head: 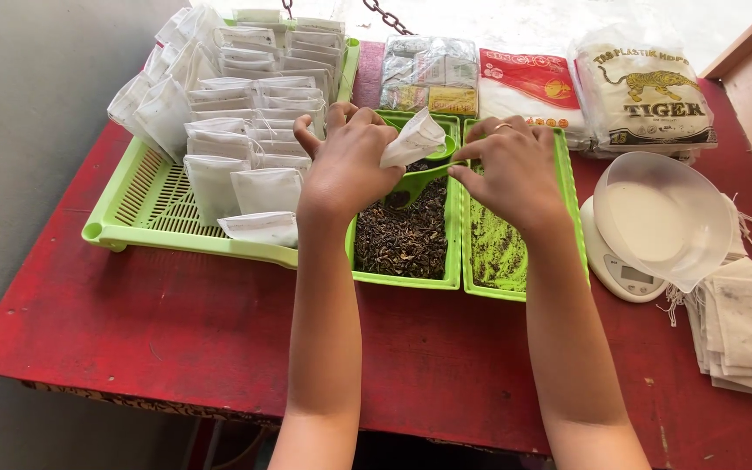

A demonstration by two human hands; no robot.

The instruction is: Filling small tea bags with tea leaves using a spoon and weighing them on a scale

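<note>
My left hand (345,165) holds a small white filter bag (414,139) above a green tray of dark loose tea leaves (406,235). My right hand (511,174) grips the handle of a green plastic scoop (419,181), whose bowl points at the bag over the dark leaves. Under my right wrist lies a second green tray with green powder (493,252). Both hands are close together over the two trays.
A large green slotted tray (145,209) at left holds several filled white bags. A white kitchen scale with a clear bowl (654,222) stands at right, beside a stack of empty bags (746,326). Plastic packets (641,91) lie at the back of the red table (176,331).
</note>
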